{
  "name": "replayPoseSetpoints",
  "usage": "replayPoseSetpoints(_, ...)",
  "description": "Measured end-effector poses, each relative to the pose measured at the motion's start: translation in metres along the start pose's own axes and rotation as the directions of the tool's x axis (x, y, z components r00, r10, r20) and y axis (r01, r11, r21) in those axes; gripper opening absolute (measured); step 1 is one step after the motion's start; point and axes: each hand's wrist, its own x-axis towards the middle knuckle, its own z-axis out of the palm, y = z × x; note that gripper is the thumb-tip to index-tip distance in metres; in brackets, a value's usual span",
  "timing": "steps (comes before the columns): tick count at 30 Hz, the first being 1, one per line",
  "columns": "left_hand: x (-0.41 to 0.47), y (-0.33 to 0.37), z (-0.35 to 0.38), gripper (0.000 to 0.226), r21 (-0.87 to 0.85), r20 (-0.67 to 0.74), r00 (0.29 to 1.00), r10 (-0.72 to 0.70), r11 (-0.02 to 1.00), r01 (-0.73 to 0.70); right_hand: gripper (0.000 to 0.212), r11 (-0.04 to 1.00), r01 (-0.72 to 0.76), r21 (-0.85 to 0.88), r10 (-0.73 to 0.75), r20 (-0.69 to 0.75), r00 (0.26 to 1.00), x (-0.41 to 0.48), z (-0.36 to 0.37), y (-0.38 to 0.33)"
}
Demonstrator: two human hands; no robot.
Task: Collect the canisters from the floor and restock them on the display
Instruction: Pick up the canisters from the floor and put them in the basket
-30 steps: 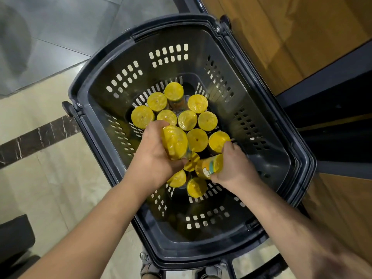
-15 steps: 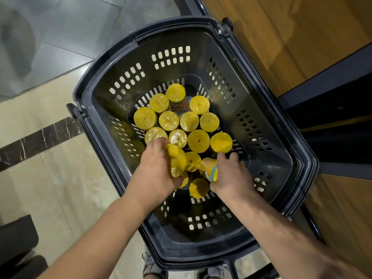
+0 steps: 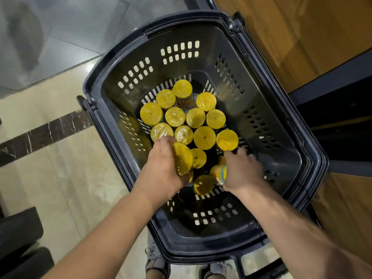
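Yellow plastic lids mark every canister in view. The left hand (image 3: pixel 161 171) has fingers and thumb wrapped round a tilted canister (image 3: pixel 182 160); its lid faces right and slightly up, its long axis leans from the palm toward the basket's middle, and its base is hidden under the hand. The right hand (image 3: pixel 242 171) has fingers curled over a sideways canister (image 3: pixel 219 171), lid end pointing left toward the other hand, blue-and-yellow label showing; the underside of that grip is hidden. Between the 2 hands stand 2 nearer canisters (image 3: pixel 203 185), lids up, just beside both held ones. Beyond the fingertips, 11 upright canisters (image 3: pixel 204 137) are packed lid to lid in 3 rows across the far half of the basket bottom, the closest row touching or almost touching the left knuckles. The dark grey slotted basket (image 3: pixel 187 19) has steep walls on all sides; the bare part of its bottom lies toward the person, and the only free exit is straight up. The basket rests on floor tiles (image 3: pixel 60 158), with a wooden display unit (image 3: pixel 302 47) hard against its right rim. Judgement: the right hand is nearer the display. Either canister should be lifted clear of the rim before swinging right, since a sideways pull risks toppling the 2 nearer canisters.
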Motion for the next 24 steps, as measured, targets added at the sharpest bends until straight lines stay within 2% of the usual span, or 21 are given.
replayPoseSetpoints(2,0.000,0.000,0.000,0.098,-0.001,0.006,1.000,-0.011,1.000,0.011,0.060,0.998,0.047,-0.040,-0.048,-0.014,0.999,-0.001,0.007,-0.001)
replayPoseSetpoints(7,0.000,-0.001,0.002,0.100,-0.003,-0.003,1.000,-0.010,1.000,0.010,0.068,0.995,0.043,0.089,-0.037,-0.060,0.998,-0.001,0.033,0.011)
replayPoseSetpoints(12,0.000,0.001,0.001,0.099,0.033,0.029,1.000,-0.009,0.999,0.008,0.064,0.995,0.095,0.001,-0.095,-0.001,0.995,0.023,0.033,0.000)
replayPoseSetpoints(16,-0.001,-0.001,0.003,0.100,0.228,0.104,0.995,0.006,0.973,-0.030,0.052,0.979,0.142,-0.149,-0.142,0.015,0.990,0.045,0.040,-0.014)
replayPoseSetpoints(18,-0.003,-0.001,0.006,0.097,0.341,0.133,0.991,0.007,0.939,-0.053,0.059,0.965,0.177,-0.192,-0.174,0.033,0.984,0.054,0.046,-0.019)
replayPoseSetpoints(21,-0.003,-0.002,0.011,0.091,0.415,0.146,0.989,0.004,0.908,-0.065,0.062,0.953,0.220,-0.207,-0.215,0.048,0.975,0.068,0.056,-0.022)
replayPoseSetpoints(24,-0.002,-0.001,0.015,0.091,0.506,0.220,0.975,-0.020,0.857,-0.096,0.062,0.957,0.242,-0.158,-0.225,0.121,0.967,0.079,0.056,-0.020)
